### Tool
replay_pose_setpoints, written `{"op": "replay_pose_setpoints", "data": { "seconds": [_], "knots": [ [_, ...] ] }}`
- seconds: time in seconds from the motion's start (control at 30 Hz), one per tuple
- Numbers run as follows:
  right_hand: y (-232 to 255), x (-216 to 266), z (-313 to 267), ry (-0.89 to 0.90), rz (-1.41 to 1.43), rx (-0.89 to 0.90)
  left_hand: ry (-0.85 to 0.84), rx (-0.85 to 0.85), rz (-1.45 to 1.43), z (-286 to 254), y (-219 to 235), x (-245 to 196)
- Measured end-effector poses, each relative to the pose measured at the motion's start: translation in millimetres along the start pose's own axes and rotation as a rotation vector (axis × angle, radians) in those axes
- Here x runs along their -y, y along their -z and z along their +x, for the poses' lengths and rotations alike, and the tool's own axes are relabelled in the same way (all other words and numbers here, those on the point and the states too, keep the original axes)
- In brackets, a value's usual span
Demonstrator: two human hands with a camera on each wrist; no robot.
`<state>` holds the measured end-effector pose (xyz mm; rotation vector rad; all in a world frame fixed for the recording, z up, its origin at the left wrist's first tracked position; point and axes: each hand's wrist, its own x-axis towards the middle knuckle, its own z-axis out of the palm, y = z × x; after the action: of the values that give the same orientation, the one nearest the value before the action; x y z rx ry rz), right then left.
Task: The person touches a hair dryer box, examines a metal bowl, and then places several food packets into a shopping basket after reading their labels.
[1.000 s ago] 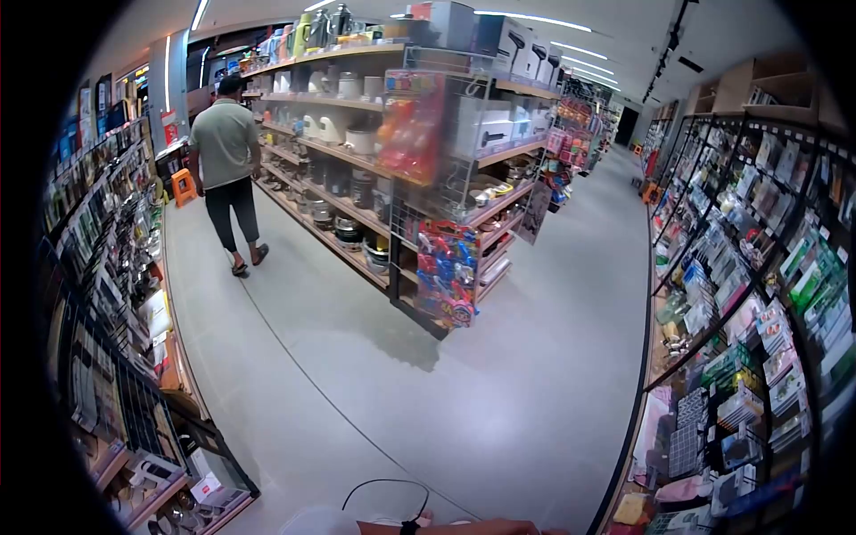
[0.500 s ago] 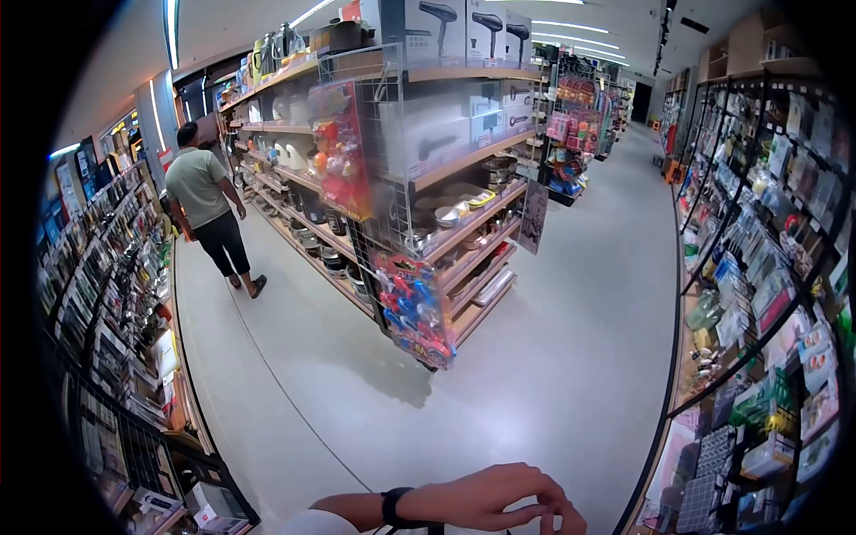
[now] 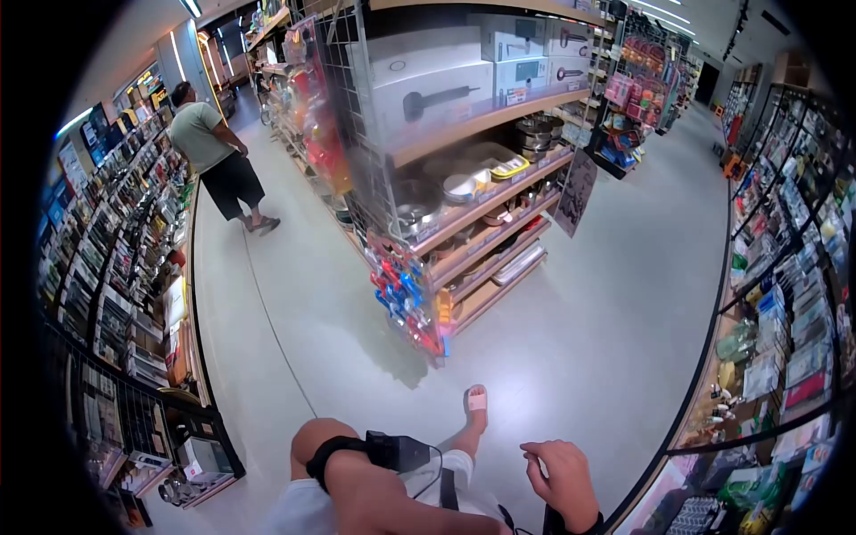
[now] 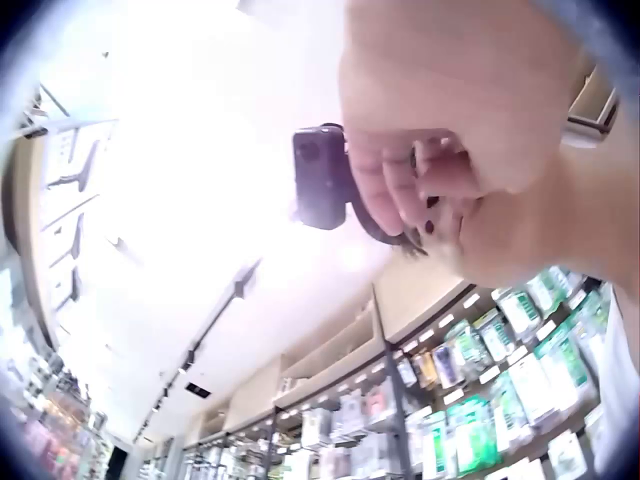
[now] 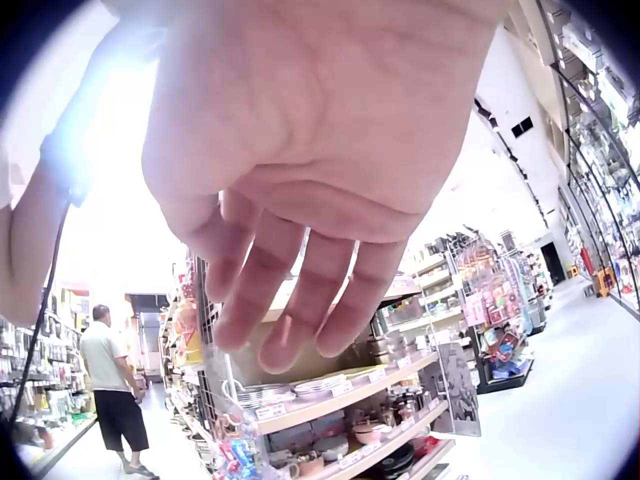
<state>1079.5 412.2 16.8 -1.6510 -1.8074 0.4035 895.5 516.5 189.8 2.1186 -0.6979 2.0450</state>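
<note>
In the left wrist view my left hand point(image 4: 430, 190) curls its fingers round the black strap of a small black camera point(image 4: 320, 175). In the head view only that arm's forearm shows at the bottom middle, with a black band and camera box point(image 3: 392, 450); the hand itself is hidden. My right hand point(image 3: 559, 477) hovers to its right, palm down, fingers loosely spread, holding nothing. The right wrist view shows the same hand point(image 5: 300, 190) with relaxed fingers and a thin black cable point(image 5: 45, 280) at the left.
I stand in a shop aisle on a grey floor point(image 3: 580, 330). A shelf unit point(image 3: 473, 178) with pans and boxes stands ahead, with toys point(image 3: 406, 294) hung on its end. Goods racks point(image 3: 107, 267) line both sides. A person in a green shirt point(image 3: 218, 152) stands far left. My sandalled foot point(image 3: 477, 401) is below.
The head view has tilted down and closer to the shelf unit. My left arm rose into view, the right hand appeared beside it, and my foot now shows.
</note>
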Motion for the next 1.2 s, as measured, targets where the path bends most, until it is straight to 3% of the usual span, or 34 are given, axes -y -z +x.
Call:
{"op": "replay_pose_setpoints", "data": {
  "seconds": [0.03, 0.07, 0.17, 0.23, 0.3, 0.43, 0.5, 0.57, 0.63, 0.77, 0.9, 1.0, 1.2],
  "knots": [
    [1, -15, 17, 0.004, 0.001, -0.005, 0.101, -0.083, -0.231, -13, 4, 18],
    [2, -24, 35, -0.027, -0.027, 0.023, 0.185, -0.104, -0.232, -34, 11, 40],
    [17, -49, 66, -0.26, 0.063, -0.011, 0.702, -0.079, 0.047, -140, 33, 127],
    [27, -78, 90, -0.476, 0.134, 0.0, 1.136, 0.034, 0.24, -171, 38, 201],
    [42, -111, 109, -0.546, 0.079, -0.026, 1.085, 0.17, 0.52, -194, 49, 248],
    [65, -151, 178, -0.527, 0.086, -0.124, 0.871, 0.119, 0.777, -170, 86, 326],
    [74, -161, 244, -0.399, 0.142, -0.181, 0.741, 0.061, 0.858, -154, 107, 361],
    [85, -160, 320, -0.16, 0.069, -0.248, 0.651, 0.035, 0.939, -147, 126, 384],
    [91, -148, 399, 0.049, 0.284, -0.362, 0.613, 0.041, 1.03, -147, 138, 394],
    [93, -100, 550, 0.492, 0.635, -0.405, 0.627, 0.015, 1.1, -152, 139, 406],
    [87, -73, 667, 0.523, 0.648, -0.42, 0.639, -0.071, 1.273, -147, 121, 429],
    [77, -73, 708, 0.498, 0.525, -0.427, 0.701, -0.167, 1.414, -150, 109, 446],
    [71, -84, 717, 0.475, 0.393, -0.314, 0.825, -0.38, 1.534, -150, 106, 472]
  ]
}}
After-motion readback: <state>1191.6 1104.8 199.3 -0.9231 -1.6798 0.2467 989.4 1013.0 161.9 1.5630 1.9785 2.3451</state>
